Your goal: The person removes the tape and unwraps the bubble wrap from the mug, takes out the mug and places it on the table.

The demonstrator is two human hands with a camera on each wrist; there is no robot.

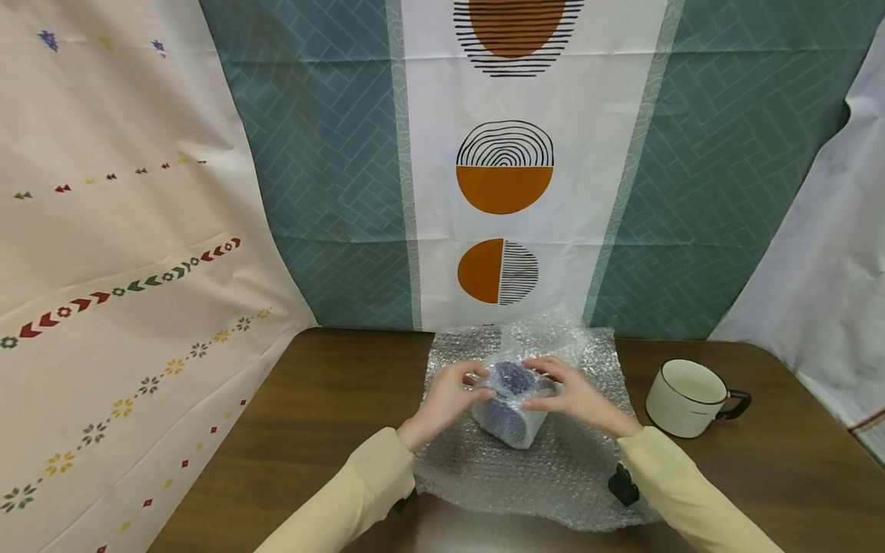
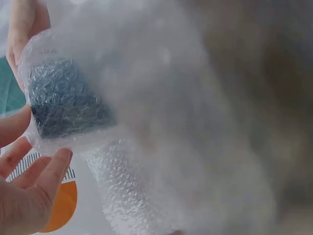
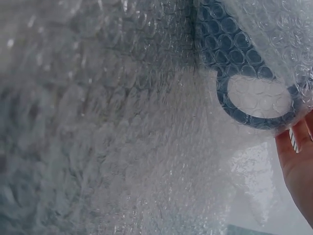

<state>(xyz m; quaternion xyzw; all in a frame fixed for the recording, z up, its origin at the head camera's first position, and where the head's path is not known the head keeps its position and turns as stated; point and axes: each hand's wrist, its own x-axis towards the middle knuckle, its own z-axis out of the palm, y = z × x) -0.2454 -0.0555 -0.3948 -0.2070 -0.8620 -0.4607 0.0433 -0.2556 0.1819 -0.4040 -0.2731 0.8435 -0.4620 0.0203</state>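
Observation:
A dark blue mug [image 1: 510,411] lies on its side, wrapped in a bubble wrap sheet [image 1: 553,476] spread on the brown table [image 1: 311,415]. My left hand [image 1: 449,395] touches the wrapped mug's left end with nearly straight fingers [image 2: 34,181]. My right hand [image 1: 577,393] reaches over the top and holds the wrap against the mug; its fingers [image 2: 22,24] show behind the wrap in the left wrist view. The right wrist view shows the mug's handle [image 3: 254,117] through the wrap, beside my palm [image 3: 298,166]. Both sleeves are pale yellow.
A white ribbed mug [image 1: 687,398] with a dark handle stands upright on the table to the right of the sheet. Patterned cloth backdrops [image 1: 505,192] hang behind and to the left. Bare table lies left of the sheet.

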